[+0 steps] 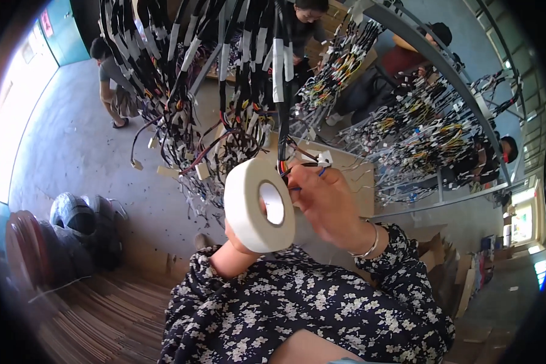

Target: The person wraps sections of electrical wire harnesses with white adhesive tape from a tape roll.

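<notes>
A wide roll of white tape (pixel 244 206) is in my left hand (pixel 233 238), which is mostly hidden behind it; a bit of skin shows through the roll's core. Just right of the roll, my right hand (pixel 329 205) is closed, thumb and fingers pinching the thin coloured wires at the lower end of a hanging wire harness (pixel 282 130). That harness is wrapped in black, with a white band higher up. Beside my right fingertips sits a small white connector (pixel 325 158). The exact grip on the wires is partly covered by my fingers.
Many more harnesses (pixel 224 57) hang ahead, with loose connectors dangling. A curved metal frame (pixel 434 51) carries others on the right. Several people work around it. Wire coils (pixel 73 212) and stacked cardboard (pixel 103 309) lie at the left.
</notes>
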The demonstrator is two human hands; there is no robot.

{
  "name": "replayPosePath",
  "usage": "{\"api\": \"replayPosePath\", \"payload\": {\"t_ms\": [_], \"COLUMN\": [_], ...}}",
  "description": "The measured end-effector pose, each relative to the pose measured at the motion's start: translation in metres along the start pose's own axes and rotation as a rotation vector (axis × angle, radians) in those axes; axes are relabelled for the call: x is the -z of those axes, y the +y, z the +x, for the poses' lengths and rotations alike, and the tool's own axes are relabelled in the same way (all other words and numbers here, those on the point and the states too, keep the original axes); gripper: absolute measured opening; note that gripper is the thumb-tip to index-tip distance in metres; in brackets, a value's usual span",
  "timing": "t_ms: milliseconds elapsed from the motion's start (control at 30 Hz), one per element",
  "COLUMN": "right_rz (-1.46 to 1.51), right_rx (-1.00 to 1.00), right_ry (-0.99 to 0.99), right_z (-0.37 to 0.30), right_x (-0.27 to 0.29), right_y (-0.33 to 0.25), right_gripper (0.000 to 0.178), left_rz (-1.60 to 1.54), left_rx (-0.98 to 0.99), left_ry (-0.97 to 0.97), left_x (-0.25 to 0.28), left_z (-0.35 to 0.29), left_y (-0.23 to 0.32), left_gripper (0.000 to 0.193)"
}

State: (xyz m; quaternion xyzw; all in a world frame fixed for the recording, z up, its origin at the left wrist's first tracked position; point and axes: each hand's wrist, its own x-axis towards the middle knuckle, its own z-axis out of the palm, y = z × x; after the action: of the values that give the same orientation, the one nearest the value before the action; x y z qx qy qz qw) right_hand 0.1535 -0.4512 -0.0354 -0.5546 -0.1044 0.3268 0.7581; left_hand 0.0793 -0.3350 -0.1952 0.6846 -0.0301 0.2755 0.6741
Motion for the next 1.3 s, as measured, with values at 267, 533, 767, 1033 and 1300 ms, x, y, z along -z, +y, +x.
{"api": "replayPosePath", "payload": {"t_ms": [267,533,767,1033,1300], "right_rz": [-0.326,-0.194,0.094,0.25,0.245], "right_rx": [0.432,0.362,0.336,0.336,0.362], "right_ry": [-0.107,-0.274,-0.267,-0.291,-0.172], "right_z": [0.028,0.026,0.029,0.036,0.043], "right_x": [-0.015,-0.005,-0.013,-0.011,-0.013], "right_y": [0.018,0.022,0.041,0.049,0.059], "right_gripper": [0.023,0.018,0.016,0.012,0.02], "left_rz": [0.081,1.169,0.488,0.175,0.149], "left_rx": [0.044,-0.558,-0.358,-0.152,-0.055], "left_ry": [0.37,0.471,0.682,0.621,0.604], "left_x": [0.0,0.006,0.005,-0.005,-0.015], "left_z": [0.012,0.053,0.05,0.053,0.06], "left_y": [0.027,0.084,0.079,0.078,0.091], "left_gripper": [0.06,0.084,0.071,0.087,0.073]}}
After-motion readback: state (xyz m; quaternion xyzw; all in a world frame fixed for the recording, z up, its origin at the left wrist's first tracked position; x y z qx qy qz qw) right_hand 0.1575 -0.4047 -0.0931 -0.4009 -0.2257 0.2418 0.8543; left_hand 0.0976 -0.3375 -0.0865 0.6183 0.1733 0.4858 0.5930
